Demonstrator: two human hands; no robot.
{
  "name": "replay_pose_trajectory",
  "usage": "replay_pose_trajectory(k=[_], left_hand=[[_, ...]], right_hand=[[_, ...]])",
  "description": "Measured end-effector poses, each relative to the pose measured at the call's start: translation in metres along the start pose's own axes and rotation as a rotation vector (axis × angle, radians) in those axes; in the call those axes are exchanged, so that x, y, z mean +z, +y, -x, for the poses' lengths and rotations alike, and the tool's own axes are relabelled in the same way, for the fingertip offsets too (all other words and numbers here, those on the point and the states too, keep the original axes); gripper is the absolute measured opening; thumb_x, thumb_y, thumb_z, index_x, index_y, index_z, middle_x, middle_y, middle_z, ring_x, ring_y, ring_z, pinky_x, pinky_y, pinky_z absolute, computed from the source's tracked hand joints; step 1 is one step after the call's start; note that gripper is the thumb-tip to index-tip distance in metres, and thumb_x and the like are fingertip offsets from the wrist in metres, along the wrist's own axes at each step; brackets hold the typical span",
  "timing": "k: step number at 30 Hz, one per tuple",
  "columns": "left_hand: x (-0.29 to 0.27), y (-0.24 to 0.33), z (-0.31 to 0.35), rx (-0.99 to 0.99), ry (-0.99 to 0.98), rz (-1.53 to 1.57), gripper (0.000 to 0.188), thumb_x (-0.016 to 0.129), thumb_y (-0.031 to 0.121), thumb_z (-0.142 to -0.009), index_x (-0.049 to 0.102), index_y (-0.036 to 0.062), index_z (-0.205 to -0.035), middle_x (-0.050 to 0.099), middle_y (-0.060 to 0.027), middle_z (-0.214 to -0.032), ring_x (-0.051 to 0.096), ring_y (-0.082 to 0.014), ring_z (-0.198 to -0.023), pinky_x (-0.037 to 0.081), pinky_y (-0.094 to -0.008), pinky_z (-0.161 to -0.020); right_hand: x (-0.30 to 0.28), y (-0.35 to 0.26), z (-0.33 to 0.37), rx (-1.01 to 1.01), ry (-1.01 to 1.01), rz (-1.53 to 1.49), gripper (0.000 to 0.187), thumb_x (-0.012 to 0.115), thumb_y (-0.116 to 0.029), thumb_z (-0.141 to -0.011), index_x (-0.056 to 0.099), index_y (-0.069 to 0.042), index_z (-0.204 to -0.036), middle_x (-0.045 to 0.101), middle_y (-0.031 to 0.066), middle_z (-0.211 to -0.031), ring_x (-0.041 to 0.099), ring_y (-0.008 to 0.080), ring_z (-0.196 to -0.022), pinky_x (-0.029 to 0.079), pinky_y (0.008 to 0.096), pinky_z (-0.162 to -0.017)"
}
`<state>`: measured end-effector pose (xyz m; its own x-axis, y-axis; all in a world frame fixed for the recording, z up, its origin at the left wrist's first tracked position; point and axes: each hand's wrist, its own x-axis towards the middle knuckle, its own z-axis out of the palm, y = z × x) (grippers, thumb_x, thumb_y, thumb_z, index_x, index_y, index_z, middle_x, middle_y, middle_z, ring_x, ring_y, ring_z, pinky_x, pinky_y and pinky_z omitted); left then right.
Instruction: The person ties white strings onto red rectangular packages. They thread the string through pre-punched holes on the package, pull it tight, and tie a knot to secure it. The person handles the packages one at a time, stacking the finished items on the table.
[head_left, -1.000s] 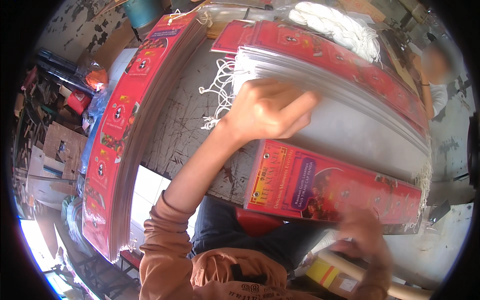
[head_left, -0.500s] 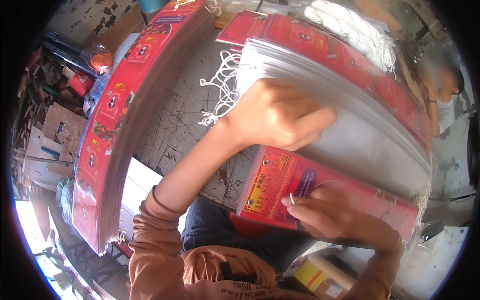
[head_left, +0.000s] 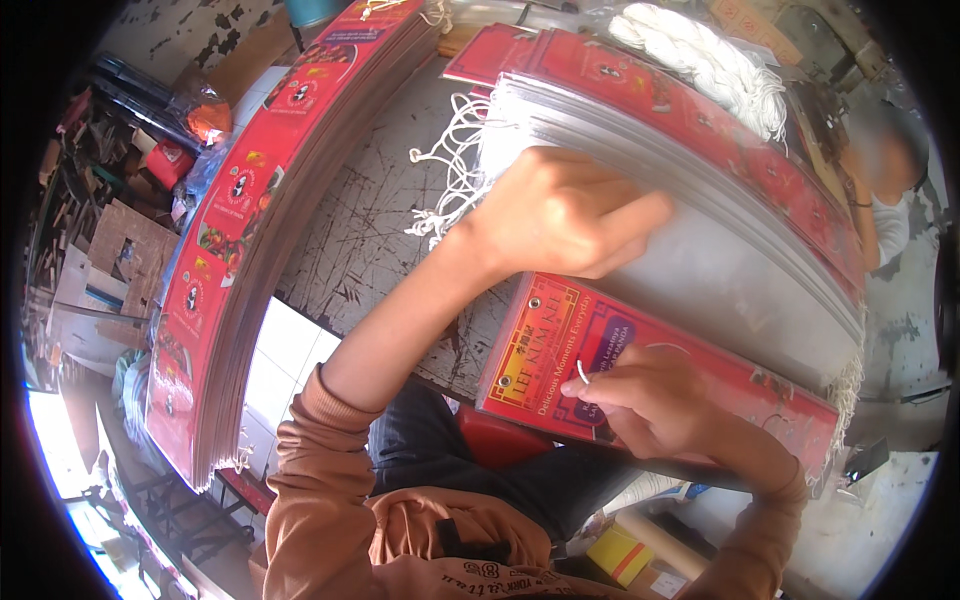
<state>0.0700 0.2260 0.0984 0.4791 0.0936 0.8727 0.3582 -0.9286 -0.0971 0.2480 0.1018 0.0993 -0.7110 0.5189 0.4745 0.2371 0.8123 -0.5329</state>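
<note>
Before you is a scratched grey worktop (head_left: 345, 235), with a long stack of red printed strips (head_left: 235, 200) at its left. To the right lies a white-backed pile (head_left: 720, 290); nearest your body is a red strip (head_left: 740, 395), face up. A skein of white cord (head_left: 700, 75) sits at the far side. Your left hand (head_left: 580, 218) curls over the white-backed pile; whether it grips anything cannot be told. Your right hand (head_left: 655, 402), above the red strip, pinches a short white cord end (head_left: 583, 371) near two eyelets (head_left: 535, 303).
</note>
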Motion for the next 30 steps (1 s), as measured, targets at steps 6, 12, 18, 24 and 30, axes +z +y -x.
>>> replay_pose_trajectory(k=[6, 12, 18, 24, 30], left_hand=[[0.001, 0.001, 0.000, 0.012, 0.003, 0.006, 0.019, 0.064, 0.006, -0.066, 0.060, 0.0089, -0.084, 0.055, -0.0004, -0.060, 0.052, -0.0160, -0.046, 0.042, -0.0283, -0.040], [0.002, 0.001, 0.001, 0.021, 0.008, -0.003, 0.021, 0.064, 0.008, -0.064, 0.060, 0.0094, -0.085, 0.055, 0.0000, -0.060, 0.052, -0.0151, -0.046, 0.042, -0.0278, -0.041], [0.002, 0.001, 0.002, 0.037, 0.001, 0.003, 0.022, 0.064, 0.010, -0.064, 0.060, 0.0097, -0.085, 0.052, 0.0018, -0.059, 0.051, -0.0136, -0.046, 0.042, -0.0269, -0.041], [0.005, 0.002, 0.005, 0.054, -0.023, 0.020, 0.022, 0.065, 0.011, -0.063, 0.060, 0.0103, -0.085, 0.049, 0.0029, -0.058, 0.050, -0.0130, -0.046, 0.042, -0.0263, -0.041], [0.006, 0.003, 0.005, 0.059, -0.012, 0.013, 0.023, 0.065, 0.013, -0.061, 0.057, 0.0109, -0.082, 0.045, 0.0035, -0.056, 0.050, -0.0120, -0.046, 0.041, -0.0251, -0.041]], right_hand=[[-0.004, -0.007, -0.004, -0.059, -0.084, 0.015, 0.033, 0.066, 0.007, -0.068, 0.062, -0.001, -0.100, 0.064, 0.0054, -0.081, 0.055, 0.0170, -0.060, 0.044, 0.0276, -0.046], [0.002, -0.003, -0.005, 0.185, 0.086, 0.102, 0.035, 0.062, 0.010, -0.073, 0.058, 0.003, -0.108, 0.066, 0.0134, -0.098, 0.057, 0.0233, -0.068, 0.047, 0.0323, -0.058], [0.001, -0.007, -0.008, 0.320, 0.091, 0.126, 0.039, 0.061, 0.007, -0.076, 0.054, 0.005, -0.115, 0.062, 0.0174, -0.114, 0.057, 0.0262, -0.077, 0.048, 0.0344, -0.069], [0.000, -0.005, -0.008, 0.290, 0.049, 0.158, 0.041, 0.062, 0.006, -0.076, 0.054, 0.005, -0.116, 0.063, 0.0161, -0.111, 0.057, 0.0265, -0.077, 0.049, 0.0348, -0.070], [0.001, -0.005, -0.009, 0.270, 0.062, 0.184, 0.040, 0.063, 0.006, -0.075, 0.055, 0.004, -0.114, 0.063, 0.0161, -0.109, 0.057, 0.0270, -0.077, 0.049, 0.0350, -0.070]])
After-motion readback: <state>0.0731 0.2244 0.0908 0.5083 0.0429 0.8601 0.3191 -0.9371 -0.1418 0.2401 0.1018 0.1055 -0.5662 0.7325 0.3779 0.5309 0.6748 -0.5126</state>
